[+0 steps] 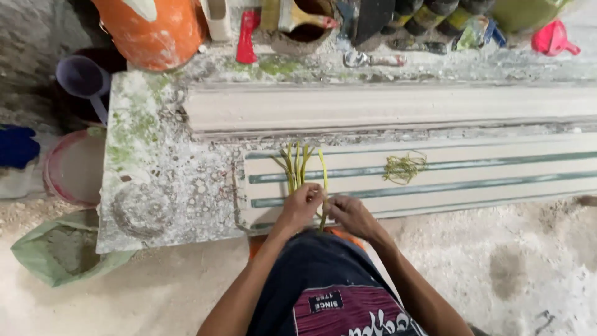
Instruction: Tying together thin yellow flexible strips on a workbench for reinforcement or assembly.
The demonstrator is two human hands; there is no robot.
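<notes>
While fibre strands (pixel 298 165) fan out over the mould's (pixel 435 174) near end, we pinch their base with left hand (pixel 303 204) and right hand (pixel 350 214), keeping them bunched; loose tangle (pixel 405 167) lies further right.

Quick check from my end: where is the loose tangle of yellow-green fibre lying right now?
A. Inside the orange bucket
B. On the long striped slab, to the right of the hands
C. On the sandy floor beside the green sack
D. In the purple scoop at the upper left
B: the tangle of yellow-green fibre lies on the long striped slab, to the right of both hands, which hold a bundle of yellow-green strips.
</notes>
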